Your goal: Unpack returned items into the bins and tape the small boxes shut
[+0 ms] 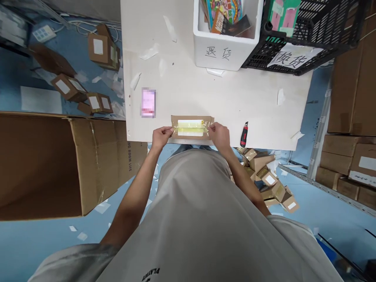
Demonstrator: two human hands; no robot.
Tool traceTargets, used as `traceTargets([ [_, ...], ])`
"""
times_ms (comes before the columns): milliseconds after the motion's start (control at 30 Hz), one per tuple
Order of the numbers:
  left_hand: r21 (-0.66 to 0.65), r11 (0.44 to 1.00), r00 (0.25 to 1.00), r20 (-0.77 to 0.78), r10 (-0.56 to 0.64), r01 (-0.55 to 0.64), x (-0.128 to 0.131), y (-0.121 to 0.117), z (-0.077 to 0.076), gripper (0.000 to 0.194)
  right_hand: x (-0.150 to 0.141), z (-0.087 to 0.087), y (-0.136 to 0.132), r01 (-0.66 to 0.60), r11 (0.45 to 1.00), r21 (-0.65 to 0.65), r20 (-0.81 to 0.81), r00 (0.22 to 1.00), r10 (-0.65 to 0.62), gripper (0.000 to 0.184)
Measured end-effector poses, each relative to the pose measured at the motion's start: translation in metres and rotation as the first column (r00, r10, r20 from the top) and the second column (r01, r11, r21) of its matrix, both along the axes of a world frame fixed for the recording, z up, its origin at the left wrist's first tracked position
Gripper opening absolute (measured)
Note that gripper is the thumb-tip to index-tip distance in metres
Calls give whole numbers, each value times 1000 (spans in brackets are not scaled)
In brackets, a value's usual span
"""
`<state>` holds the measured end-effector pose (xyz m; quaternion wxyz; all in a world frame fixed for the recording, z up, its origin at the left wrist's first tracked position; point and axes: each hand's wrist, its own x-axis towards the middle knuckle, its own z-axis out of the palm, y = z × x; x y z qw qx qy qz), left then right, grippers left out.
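Note:
A small flat brown cardboard box lies near the front edge of the white table, with a white label and a strip of yellowish clear tape running along its middle. My left hand pinches the left end of the box, where the tape ends. At the opposite end, my right hand has its fingers closed on the box's right edge. To the right of that hand lies a red and black box cutter. A pinkish, blurred flat item rests to the left of the box.
On the white table stand a white bin holding booklets and a black crate. Scraps of paper lie about. A big open carton is at the left; discarded boxes lie on the floor. Stacked cartons line the right.

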<state>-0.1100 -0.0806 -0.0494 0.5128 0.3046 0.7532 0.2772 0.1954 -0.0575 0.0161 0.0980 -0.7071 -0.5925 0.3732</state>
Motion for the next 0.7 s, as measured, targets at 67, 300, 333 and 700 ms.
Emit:
traceTargets([
  [67,-5,996,995,-44,-90,90,13,3,4,38,25,-15,6,130,991,-38,-35,991,-131,12],
  [300,-18,982,972,-146,-186,185,26,-21,14,33,54,-35,-35,180,980,-89,-152,969,-192,18],
  [333,-32,984,976,-124,-180,178,24,-29,15,36,53,-33,-46,171,980,-99,-139,973,-184,17],
  [700,54,997,979,-200,-34,46,45,-16,14,29,52,-39,-14,117,991,-60,-104,987,-123,17],
])
